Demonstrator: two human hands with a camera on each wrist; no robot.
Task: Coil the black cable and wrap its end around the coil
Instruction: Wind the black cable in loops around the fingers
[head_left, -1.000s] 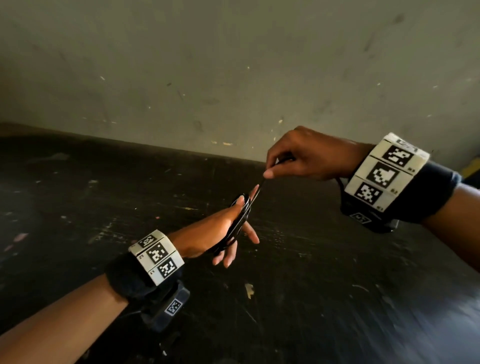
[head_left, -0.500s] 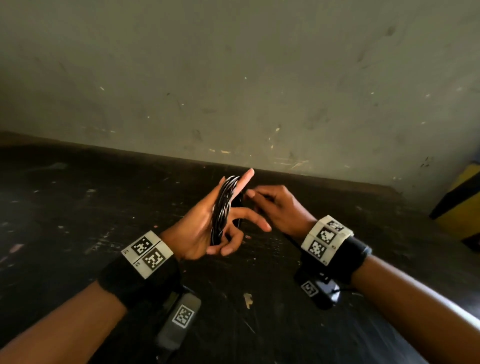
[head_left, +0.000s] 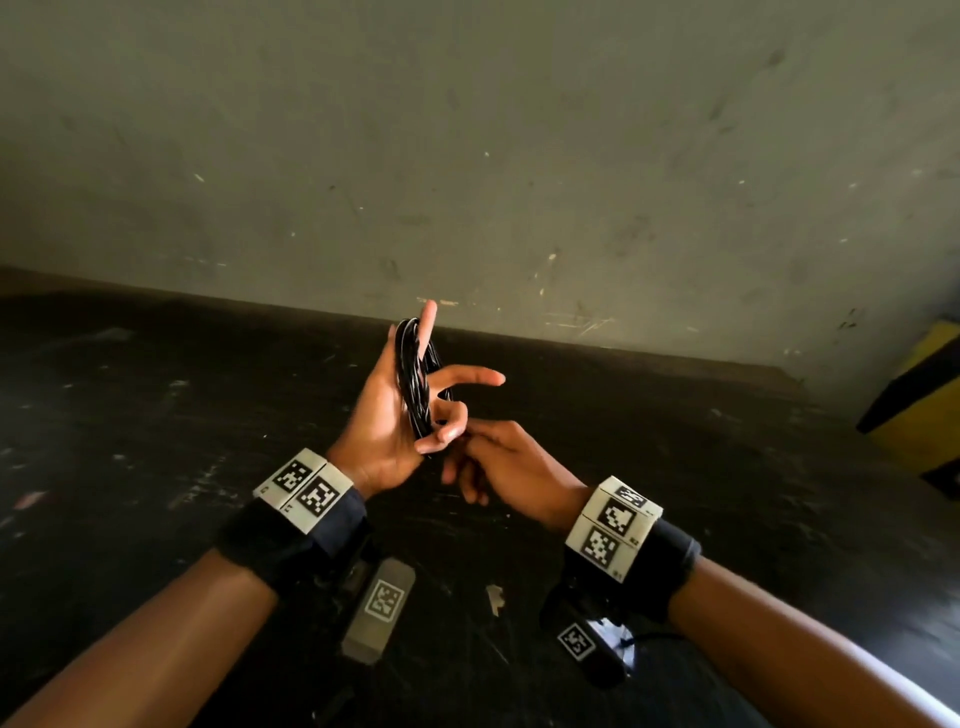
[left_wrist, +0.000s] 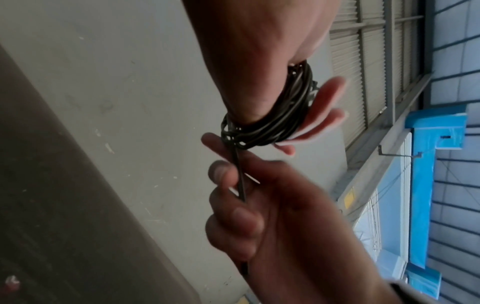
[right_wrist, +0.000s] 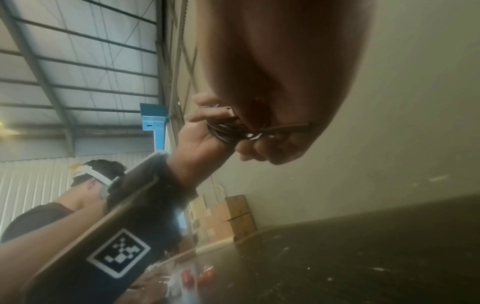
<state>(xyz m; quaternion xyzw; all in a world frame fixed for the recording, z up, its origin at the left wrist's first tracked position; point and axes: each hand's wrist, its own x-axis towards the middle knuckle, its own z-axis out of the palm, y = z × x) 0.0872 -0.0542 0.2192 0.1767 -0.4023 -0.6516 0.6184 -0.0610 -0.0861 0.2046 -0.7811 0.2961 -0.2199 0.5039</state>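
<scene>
**Tail end under tension: coil could slip off the fingers**

Coil (head_left: 414, 382) of black cable sits looped round the left hand (head_left: 387, 421), held up over the dark counter (head_left: 156, 415), mid-scene, near the far wall. Left grip: lower fingers curl in against the loops, index and one other finger straight. Right hand (head_left: 511, 467) sits just right of and below it, grip narrow, thumb and fingers pinching the free cable end (left_wrist: 240, 174), which runs taut from the coil's lower edge in the left wrist view.

Risks, as I judge them:
- Pull the end too hard and loops may slide off the straight fingers (they are only loosely trapped).
- Slacken the pinch and the end may spring back, loosening the outer turns.
- Wrapping with fingers inside the coil may bind them in.

Hard to make out:
- How much free end remains; it vanishes into the right palm.
- Number of loops.
- Right wrist view is mostly blocked by the hand itself; coil (right_wrist: 228, 129) shows only in part.
</scene>
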